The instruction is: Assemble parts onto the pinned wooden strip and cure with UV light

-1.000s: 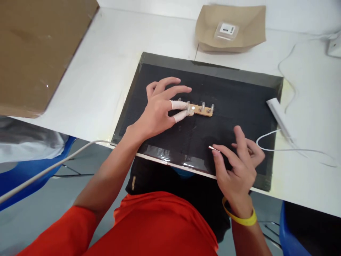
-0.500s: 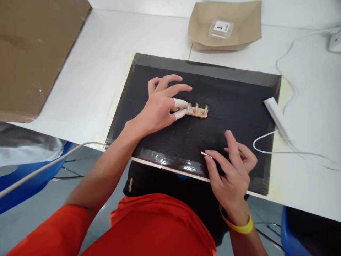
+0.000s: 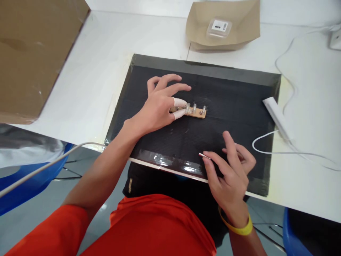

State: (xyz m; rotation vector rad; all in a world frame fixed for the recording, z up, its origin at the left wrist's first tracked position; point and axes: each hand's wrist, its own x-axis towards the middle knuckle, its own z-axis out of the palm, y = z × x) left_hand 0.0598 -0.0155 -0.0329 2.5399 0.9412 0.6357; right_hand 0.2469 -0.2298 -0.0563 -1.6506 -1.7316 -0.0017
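Observation:
On the black mat point(image 3: 234, 103) lies a small tan strip board point(image 3: 198, 112) with several clear upright parts on it. My left hand point(image 3: 161, 105) pinches the board's left end between thumb and forefinger, both capped in white finger cots; its other fingers are spread above. My right hand point(image 3: 229, 170) rests at the mat's near edge and pinches a small thin white-tipped piece point(image 3: 201, 155) between thumb and forefinger. A yellow band circles that wrist.
A brown paper bag point(image 3: 239, 25) with a small clear packet point(image 3: 218, 27) on it lies at the back. Cardboard point(image 3: 29, 53) covers the far left. A white tool point(image 3: 275, 115) with a white cable point(image 3: 293, 153) lies at the mat's right edge.
The view has shifted slightly. My left hand has drawn the board a little leftward. My right hand keeps its pinch on the small piece at the near edge.

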